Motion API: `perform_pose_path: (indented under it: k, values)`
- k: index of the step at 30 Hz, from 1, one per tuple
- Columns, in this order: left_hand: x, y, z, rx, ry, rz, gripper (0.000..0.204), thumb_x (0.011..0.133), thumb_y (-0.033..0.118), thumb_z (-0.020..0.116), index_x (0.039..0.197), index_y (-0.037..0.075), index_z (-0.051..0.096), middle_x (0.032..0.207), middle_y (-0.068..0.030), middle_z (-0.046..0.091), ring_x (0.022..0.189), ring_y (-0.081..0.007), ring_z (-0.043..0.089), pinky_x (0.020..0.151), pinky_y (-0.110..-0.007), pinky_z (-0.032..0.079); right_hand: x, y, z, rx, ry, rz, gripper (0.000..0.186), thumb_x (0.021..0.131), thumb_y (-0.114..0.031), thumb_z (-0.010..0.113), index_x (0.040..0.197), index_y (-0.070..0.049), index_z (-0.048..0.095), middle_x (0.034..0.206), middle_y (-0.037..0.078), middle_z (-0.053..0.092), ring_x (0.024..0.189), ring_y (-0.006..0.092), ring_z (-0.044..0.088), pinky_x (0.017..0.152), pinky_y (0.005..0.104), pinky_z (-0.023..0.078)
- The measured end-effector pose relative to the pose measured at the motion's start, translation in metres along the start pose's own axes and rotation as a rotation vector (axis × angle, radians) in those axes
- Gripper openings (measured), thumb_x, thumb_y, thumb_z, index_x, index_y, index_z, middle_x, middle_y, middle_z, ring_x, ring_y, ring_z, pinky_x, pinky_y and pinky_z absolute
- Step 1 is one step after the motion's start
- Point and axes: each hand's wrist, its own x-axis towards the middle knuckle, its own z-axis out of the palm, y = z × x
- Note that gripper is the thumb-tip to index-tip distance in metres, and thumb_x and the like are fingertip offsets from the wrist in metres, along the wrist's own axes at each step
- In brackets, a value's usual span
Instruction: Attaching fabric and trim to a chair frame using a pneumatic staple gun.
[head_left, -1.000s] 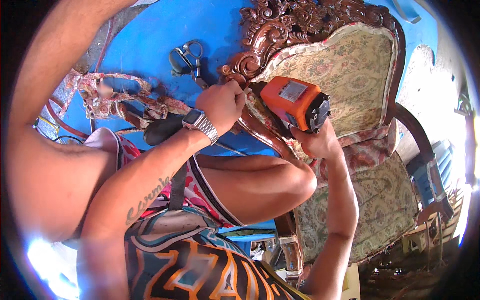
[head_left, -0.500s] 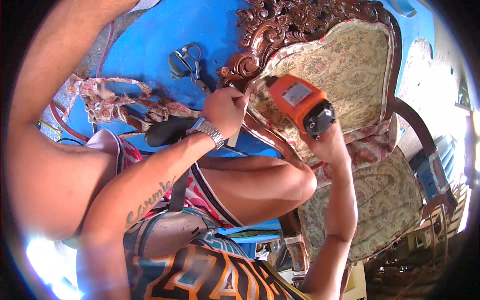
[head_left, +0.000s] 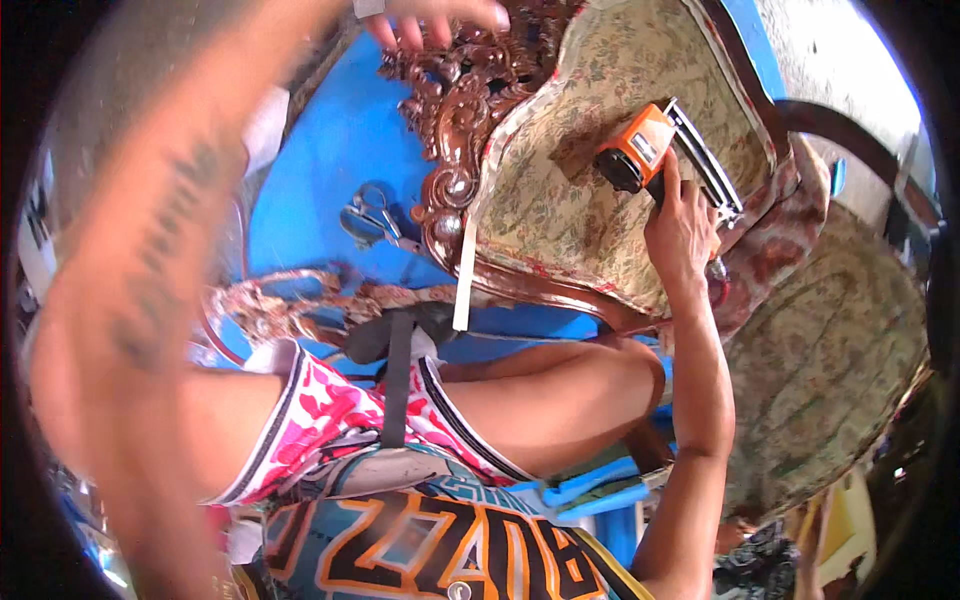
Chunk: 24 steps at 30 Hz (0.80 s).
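One boxy orange-and-black staple gun [head_left: 640,150] fills the right hand [head_left: 683,225] over floral upholstery [head_left: 545,190]; far left, the left hand [head_left: 430,18] spreads empty fingers near glossy carved wood [head_left: 455,188].

Head-worn, a single fisheye view looks down from close above the lap [head_left: 335,405], the chair back [head_left: 560,225] toward one o'clock.
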Motion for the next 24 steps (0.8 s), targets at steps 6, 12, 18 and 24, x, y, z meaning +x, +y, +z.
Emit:
perform_pose_path:
  k: [6,12,18,24]
  values:
    - [-0.077,0.141,-0.014,0.306,0.182,-0.130,0.031,0.085,0.026,0.063,0.099,-0.002,0.063,0.092,-0.0087,0.064,0.083,-0.0167,0.062,0.074,-0.032,0.050,-0.003,0.106,0.062,0.020,0.104,0.244,0.072,0.079,-0.006,0.057,0.145,-0.022,0.034,0.098,0.010,0.056,0.093,0.0280,0.057,0.083,0.0440,0.040]
    - [-0.013,0.152,-0.099,0.639,-0.015,0.200,0.023,0.077,0.015,0.069,0.094,0.000,0.063,0.089,-0.0107,0.060,0.084,-0.0216,0.059,0.073,-0.033,0.047,0.022,0.151,0.115,0.262,0.135,0.292,0.074,0.074,-0.008,0.061,0.143,-0.021,0.037,0.111,0.009,0.054,0.103,0.0282,0.054,0.089,0.0421,0.039]
    - [0.189,0.156,0.017,0.937,-0.573,1.189,0.008,0.077,0.020,0.067,0.080,0.015,0.063,0.083,-0.0022,0.054,0.083,-0.0223,0.052,0.070,-0.036,0.041,0.017,0.094,0.091,0.930,0.180,0.653,0.035,0.082,-0.032,0.067,0.107,-0.008,0.065,0.098,0.016,0.065,0.088,0.0328,0.063,0.077,0.0441,0.049]
    - [0.256,0.125,0.130,0.848,-0.810,1.471,0.012,0.075,0.026,0.069,0.084,0.019,0.066,0.086,0.0018,0.056,0.087,-0.0208,0.049,0.077,-0.036,0.038,0.006,-0.008,0.080,1.116,-0.882,0.528,0.057,0.086,-0.056,0.054,0.072,-0.003,0.069,0.068,0.022,0.065,0.076,0.0374,0.066,0.071,0.0427,0.054]
